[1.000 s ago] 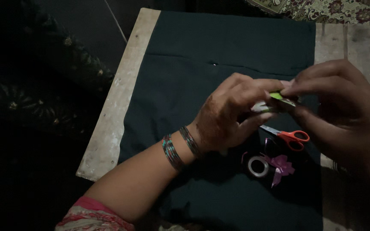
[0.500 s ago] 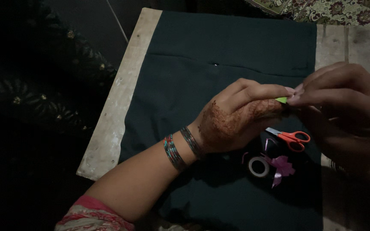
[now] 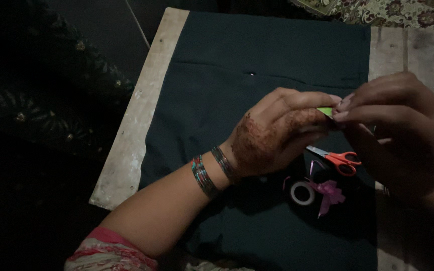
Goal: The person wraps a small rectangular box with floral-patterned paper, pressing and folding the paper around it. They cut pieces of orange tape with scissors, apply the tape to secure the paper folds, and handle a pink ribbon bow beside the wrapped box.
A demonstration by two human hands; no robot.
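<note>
Right of centre, left hand (image 3: 277, 133) and right hand (image 3: 403, 130) pinch a small green strip (image 3: 324, 111) together above orange-handled scissors (image 3: 338, 159) and dark cloth (image 3: 257, 75); dim light risks a slipped grip.

Both hands are meeting above a dark green cloth (image 3: 257, 60) that is lying over a pale wooden board (image 3: 141, 115). The left hand (image 3: 277, 133), patterned with henna and wearing bangles (image 3: 209, 170) at the wrist, is pinching a small bright green piece (image 3: 325, 111) between fingertips, while the right hand (image 3: 403, 130) is gripping the same piece from the right. Nearer on the cloth, red-handled scissors (image 3: 340, 159) are lying just under the hands, with a roll of tape (image 3: 302, 193) and a purple ribbon flower (image 3: 329, 191) resting beside each other.
</note>
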